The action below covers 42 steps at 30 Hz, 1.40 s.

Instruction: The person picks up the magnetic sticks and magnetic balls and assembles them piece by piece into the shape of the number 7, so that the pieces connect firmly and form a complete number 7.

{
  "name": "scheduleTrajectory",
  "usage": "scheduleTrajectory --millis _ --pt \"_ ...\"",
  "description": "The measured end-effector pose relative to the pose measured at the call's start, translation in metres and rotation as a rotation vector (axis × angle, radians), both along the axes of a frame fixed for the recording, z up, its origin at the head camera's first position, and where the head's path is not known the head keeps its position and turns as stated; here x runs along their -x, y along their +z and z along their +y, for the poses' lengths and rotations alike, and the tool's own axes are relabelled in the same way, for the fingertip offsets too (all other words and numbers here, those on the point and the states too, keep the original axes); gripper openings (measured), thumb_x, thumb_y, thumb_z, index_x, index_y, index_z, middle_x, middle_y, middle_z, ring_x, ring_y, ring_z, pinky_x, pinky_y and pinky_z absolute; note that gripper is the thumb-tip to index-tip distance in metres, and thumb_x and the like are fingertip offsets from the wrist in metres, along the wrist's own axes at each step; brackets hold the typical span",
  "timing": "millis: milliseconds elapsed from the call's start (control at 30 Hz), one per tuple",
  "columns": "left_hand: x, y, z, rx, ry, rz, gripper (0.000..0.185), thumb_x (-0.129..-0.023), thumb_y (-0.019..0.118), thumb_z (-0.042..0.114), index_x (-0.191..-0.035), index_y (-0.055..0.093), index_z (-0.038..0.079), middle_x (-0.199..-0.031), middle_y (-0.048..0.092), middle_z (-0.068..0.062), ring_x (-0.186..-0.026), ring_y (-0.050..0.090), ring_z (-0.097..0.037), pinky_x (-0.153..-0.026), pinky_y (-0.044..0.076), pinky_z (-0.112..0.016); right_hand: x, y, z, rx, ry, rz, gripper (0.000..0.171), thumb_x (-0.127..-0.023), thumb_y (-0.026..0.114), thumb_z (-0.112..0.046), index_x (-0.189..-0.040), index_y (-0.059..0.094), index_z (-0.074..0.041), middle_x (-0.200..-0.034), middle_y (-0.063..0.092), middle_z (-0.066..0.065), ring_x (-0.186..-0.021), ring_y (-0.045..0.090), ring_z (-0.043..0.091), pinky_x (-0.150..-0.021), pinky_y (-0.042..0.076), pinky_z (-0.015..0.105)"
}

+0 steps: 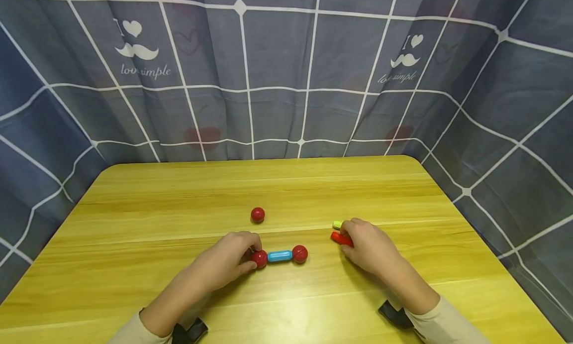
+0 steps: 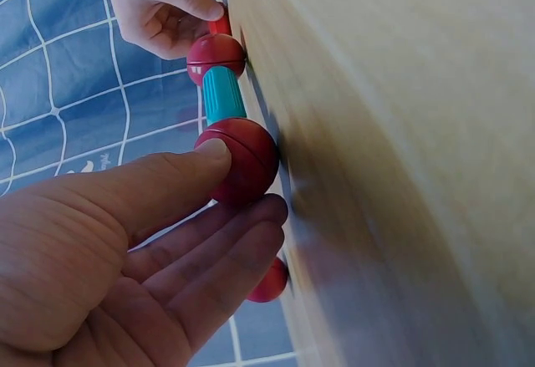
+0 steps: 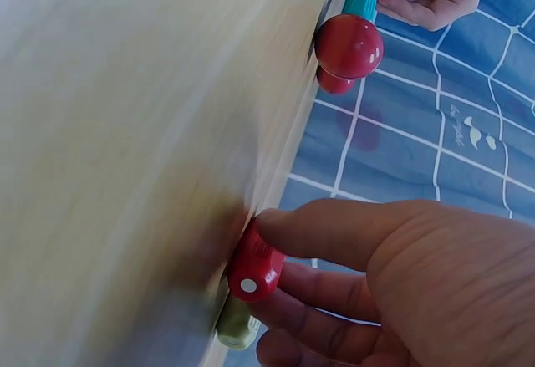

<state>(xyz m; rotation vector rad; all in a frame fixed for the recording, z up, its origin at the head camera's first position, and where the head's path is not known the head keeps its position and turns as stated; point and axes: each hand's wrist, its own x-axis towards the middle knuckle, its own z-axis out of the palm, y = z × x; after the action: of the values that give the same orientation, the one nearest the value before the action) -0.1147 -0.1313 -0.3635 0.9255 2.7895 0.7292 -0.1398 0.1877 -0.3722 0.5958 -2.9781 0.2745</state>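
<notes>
My left hand [image 1: 227, 259] pinches a dark red ball [image 2: 240, 160] between thumb and fingers. A ribbed blue rod [image 1: 279, 256] joins that ball to a second red ball [image 1: 300, 254], and the joined piece lies on the table. Over to the right, my right hand [image 1: 370, 248] pinches a short red rod [image 3: 256, 261] with a pale round spot on its end. Just beyond it lies a yellow-green rod [image 1: 337, 225], partly covered by the right hand in the head view.
A loose red ball [image 1: 257, 214] sits behind the joined piece. The yellow wood-grain table [image 1: 179, 194] ends at a grey-blue checked curtain [image 1: 277, 115] at the back and sides. Black straps circle both wrists.
</notes>
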Motion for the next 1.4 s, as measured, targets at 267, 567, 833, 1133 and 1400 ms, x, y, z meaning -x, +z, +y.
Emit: scheduleTrajectory --millis 267,567,833,1133,1400 --pt "-0.001 0.000 0.000 -0.004 0.004 -0.010 0.015 -0.079 0.071 0.017 -0.088 0.059 0.017 -0.079 0.056 0.010 -0.069 0.051 -0.007 -0.061 0.044 -0.020 -0.003 -0.002 -0.005 -0.007 0.000 -0.024 0.023 -0.072 0.073 -0.029 -0.083 0.058 -0.014 -0.063 0.043 -0.007 -0.054 0.039 0.012 -0.051 0.034 0.028" --pt "-0.001 0.000 0.000 -0.012 -0.005 0.002 0.014 -0.080 0.070 0.017 -0.089 0.059 0.017 -0.080 0.057 0.009 -0.070 0.052 -0.006 -0.061 0.044 -0.020 -0.003 -0.005 -0.009 -0.038 0.007 -0.026 0.018 -0.074 0.070 -0.028 -0.076 0.056 -0.017 -0.062 0.042 -0.007 -0.053 0.039 0.012 -0.050 0.034 0.028" --pt "0.000 0.001 0.001 0.008 0.005 -0.011 0.015 -0.079 0.070 0.016 -0.089 0.059 0.017 -0.079 0.056 0.010 -0.070 0.051 -0.009 -0.061 0.044 -0.020 -0.008 -0.003 -0.013 -0.005 0.005 -0.081 0.021 -0.075 0.068 -0.028 -0.069 0.050 -0.020 -0.058 0.041 -0.005 -0.052 0.038 0.012 -0.048 0.032 0.028" --pt "-0.001 0.001 0.000 0.014 0.002 -0.007 0.017 -0.078 0.072 0.016 -0.089 0.058 0.017 -0.081 0.056 0.010 -0.072 0.052 -0.008 -0.063 0.045 -0.021 -0.013 -0.003 -0.017 -0.017 0.025 -0.084 0.022 -0.073 0.067 -0.027 -0.065 0.047 -0.022 -0.054 0.040 -0.009 -0.049 0.037 0.009 -0.047 0.032 0.026" --pt "-0.002 0.001 0.000 -0.013 -0.008 -0.006 0.013 -0.080 0.070 0.018 -0.088 0.059 0.017 -0.079 0.056 0.010 -0.068 0.052 -0.007 -0.060 0.044 -0.019 -0.018 -0.001 -0.022 0.006 0.044 -0.108 0.019 -0.072 0.065 -0.027 -0.064 0.048 -0.023 -0.050 0.036 -0.011 -0.045 0.031 0.005 -0.043 0.027 0.023"
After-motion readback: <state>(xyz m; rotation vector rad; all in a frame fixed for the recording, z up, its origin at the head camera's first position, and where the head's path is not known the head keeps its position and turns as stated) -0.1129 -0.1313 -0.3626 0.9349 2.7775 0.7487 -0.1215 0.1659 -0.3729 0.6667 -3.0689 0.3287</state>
